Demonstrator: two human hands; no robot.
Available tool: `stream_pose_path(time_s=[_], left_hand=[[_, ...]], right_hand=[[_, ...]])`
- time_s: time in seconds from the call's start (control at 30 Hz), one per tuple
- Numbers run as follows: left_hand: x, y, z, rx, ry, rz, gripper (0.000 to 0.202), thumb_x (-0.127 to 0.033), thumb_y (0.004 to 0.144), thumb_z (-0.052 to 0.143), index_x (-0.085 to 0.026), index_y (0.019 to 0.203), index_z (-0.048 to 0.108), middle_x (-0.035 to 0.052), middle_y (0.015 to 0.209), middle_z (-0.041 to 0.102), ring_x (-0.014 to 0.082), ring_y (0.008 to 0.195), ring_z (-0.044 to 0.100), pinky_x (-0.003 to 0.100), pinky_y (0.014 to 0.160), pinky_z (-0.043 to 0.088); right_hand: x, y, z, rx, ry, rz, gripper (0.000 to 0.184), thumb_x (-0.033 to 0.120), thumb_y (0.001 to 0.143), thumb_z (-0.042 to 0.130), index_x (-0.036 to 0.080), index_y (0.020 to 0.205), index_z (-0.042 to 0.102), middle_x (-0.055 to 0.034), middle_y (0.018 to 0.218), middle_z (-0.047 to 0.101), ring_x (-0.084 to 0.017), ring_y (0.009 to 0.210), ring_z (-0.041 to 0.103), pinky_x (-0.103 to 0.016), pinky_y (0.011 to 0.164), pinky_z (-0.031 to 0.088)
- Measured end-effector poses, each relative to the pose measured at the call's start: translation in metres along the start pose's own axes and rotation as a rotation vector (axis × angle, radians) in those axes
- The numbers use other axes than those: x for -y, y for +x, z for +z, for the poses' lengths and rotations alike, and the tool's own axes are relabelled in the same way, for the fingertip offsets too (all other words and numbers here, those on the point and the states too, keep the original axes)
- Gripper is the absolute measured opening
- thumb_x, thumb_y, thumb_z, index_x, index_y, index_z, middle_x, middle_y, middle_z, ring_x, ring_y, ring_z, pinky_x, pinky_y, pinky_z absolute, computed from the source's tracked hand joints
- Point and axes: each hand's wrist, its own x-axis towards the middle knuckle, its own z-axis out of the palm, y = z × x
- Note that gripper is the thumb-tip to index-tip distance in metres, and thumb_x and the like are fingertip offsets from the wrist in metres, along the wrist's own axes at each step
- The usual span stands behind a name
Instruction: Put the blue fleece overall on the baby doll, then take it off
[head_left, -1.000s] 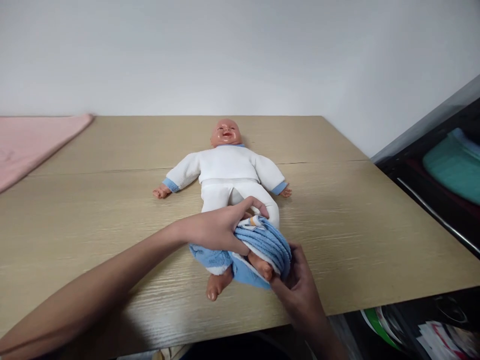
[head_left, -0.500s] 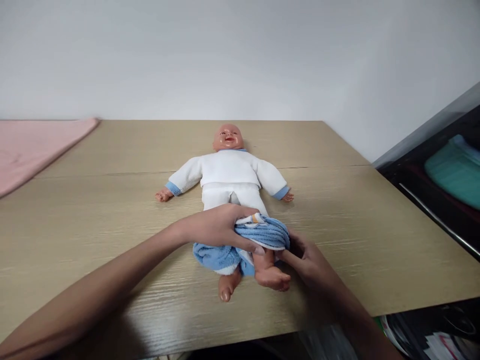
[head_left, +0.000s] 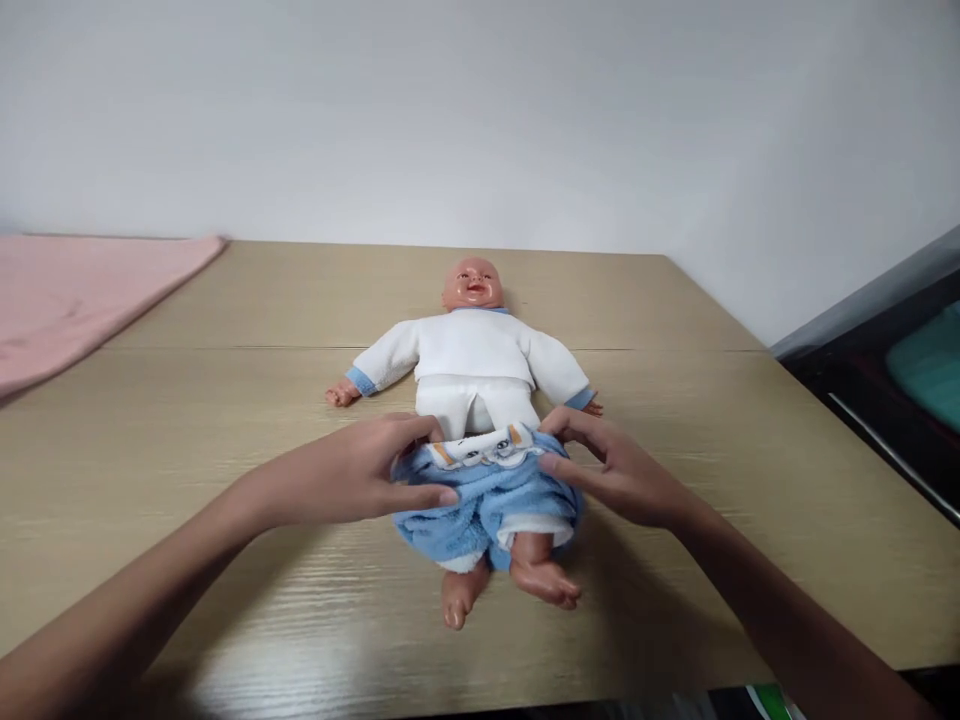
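A baby doll (head_left: pixel 476 350) lies on its back on the wooden table, its head toward the wall and its feet toward me. It wears a white top with blue cuffs. Blue fleece pants (head_left: pixel 480 510) with a white, patterned waistband sit around its lower legs, and both bare feet stick out of the leg openings. My left hand (head_left: pixel 375 470) grips the waistband on the left, thumb outside and fingers partly hidden behind the cloth. On the right side, my right hand (head_left: pixel 607 465) pinches the same waistband. The doll's white upper legs show above the pants.
A pink cloth (head_left: pixel 90 300) lies at the table's (head_left: pixel 225 590) left rear. Beyond the right edge stands a dark object (head_left: pixel 840 390) with a teal item (head_left: pixel 930 360) on it. The white wall (head_left: pixel 450 120) rises behind the table.
My left hand has gone from the pants leg on the right to the left of the waistband. My right hand has risen from the leg opening to the waistband, which now spreads wide.
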Motion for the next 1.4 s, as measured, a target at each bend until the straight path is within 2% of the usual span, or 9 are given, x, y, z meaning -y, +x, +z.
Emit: stream_pose_path(time_s=[0.27, 0.43, 0.53, 0.63, 0.8, 0.9, 1.03, 1.2, 1.4], left_hand=[[0.028, -0.002, 0.011, -0.037, -0.274, 0.179, 0.033, -0.051, 0.104, 0.074, -0.027, 0.128, 0.074, 0.0059, 0.144, 0.066, 0.0275, 0.140, 0.060, 0.039, 0.121, 0.051], [0.035, 0.005, 0.036, -0.387, -0.393, 0.132, 0.022, -0.042, 0.111, 0.064, -0.027, 0.127, 0.067, 0.0092, 0.164, 0.050, 0.0263, 0.162, 0.040, 0.046, 0.139, 0.028], [0.039, 0.017, 0.053, -0.523, -0.513, 0.124, 0.018, -0.042, 0.113, 0.059, -0.024, 0.118, 0.062, 0.0097, 0.154, 0.057, 0.0248, 0.154, 0.049, 0.042, 0.133, 0.037], [0.045, 0.035, 0.060, -0.593, -0.584, 0.057, 0.025, -0.049, 0.114, 0.056, -0.024, 0.113, 0.056, 0.0052, 0.120, 0.067, 0.0214, 0.118, 0.065, 0.034, 0.105, 0.053], [0.054, 0.068, 0.050, -0.629, -0.657, -0.032, 0.036, -0.061, 0.111, 0.056, -0.026, 0.113, 0.049, -0.0057, 0.083, 0.051, 0.0153, 0.073, 0.047, 0.025, 0.065, 0.039], [0.057, 0.072, 0.044, -0.656, -0.531, -0.047, 0.038, -0.063, 0.110, 0.056, -0.025, 0.108, 0.050, -0.0040, 0.088, 0.053, 0.0171, 0.079, 0.050, 0.027, 0.072, 0.042], [0.058, 0.065, 0.046, -0.753, -0.293, -0.013, 0.031, -0.053, 0.112, 0.054, -0.023, 0.108, 0.059, 0.0052, 0.116, 0.061, 0.0244, 0.116, 0.056, 0.036, 0.106, 0.046], [0.064, 0.084, 0.045, -0.727, -0.550, 0.002, 0.029, -0.053, 0.114, 0.050, -0.025, 0.109, 0.052, -0.0017, 0.098, 0.053, 0.0193, 0.092, 0.052, 0.030, 0.086, 0.045], [0.078, 0.094, 0.044, -0.730, -0.602, 0.016, 0.033, -0.055, 0.109, 0.057, -0.023, 0.100, 0.054, -0.0027, 0.090, 0.050, 0.0191, 0.085, 0.049, 0.032, 0.080, 0.040]], right_hand=[[-0.025, 0.033, 0.004, 0.031, 0.259, 0.135, 0.033, 0.052, 0.094, 0.081, 0.023, 0.109, 0.075, -0.0015, 0.103, 0.072, -0.022, 0.098, 0.067, -0.030, 0.086, 0.055], [-0.020, 0.029, 0.007, 0.006, -0.003, 0.092, 0.037, 0.058, 0.101, 0.072, 0.022, 0.097, 0.079, -0.0022, 0.094, 0.073, -0.023, 0.090, 0.067, -0.032, 0.081, 0.054], [-0.016, 0.032, 0.014, -0.177, -0.044, -0.039, 0.031, 0.052, 0.102, 0.071, 0.023, 0.090, 0.074, -0.0030, 0.098, 0.071, -0.024, 0.099, 0.066, -0.034, 0.095, 0.053], [-0.018, 0.042, 0.024, -0.300, -0.014, -0.035, 0.031, 0.050, 0.105, 0.067, 0.024, 0.088, 0.068, 0.0001, 0.089, 0.064, -0.020, 0.089, 0.061, -0.030, 0.086, 0.050], [-0.029, 0.070, 0.030, -0.319, 0.096, 0.046, 0.035, 0.059, 0.106, 0.063, 0.025, 0.096, 0.065, 0.0056, 0.073, 0.050, -0.017, 0.067, 0.045, -0.028, 0.063, 0.039], [-0.031, 0.077, 0.029, -0.394, -0.018, -0.010, 0.036, 0.057, 0.107, 0.063, 0.024, 0.091, 0.065, 0.0031, 0.077, 0.056, -0.019, 0.075, 0.053, -0.029, 0.072, 0.045], [-0.033, 0.075, 0.028, -0.493, -0.184, -0.131, 0.028, 0.047, 0.108, 0.063, 0.023, 0.096, 0.069, -0.0040, 0.098, 0.069, -0.023, 0.097, 0.064, -0.035, 0.093, 0.049], [-0.045, 0.094, 0.028, -0.468, -0.053, 0.001, 0.039, 0.063, 0.107, 0.061, 0.025, 0.097, 0.065, 0.0036, 0.076, 0.057, -0.020, 0.073, 0.053, -0.031, 0.071, 0.043], [-0.057, 0.102, 0.022, -0.415, 0.060, 0.033, 0.045, 0.069, 0.101, 0.066, 0.024, 0.094, 0.068, -0.0016, 0.089, 0.068, -0.024, 0.088, 0.063, -0.032, 0.081, 0.050]])
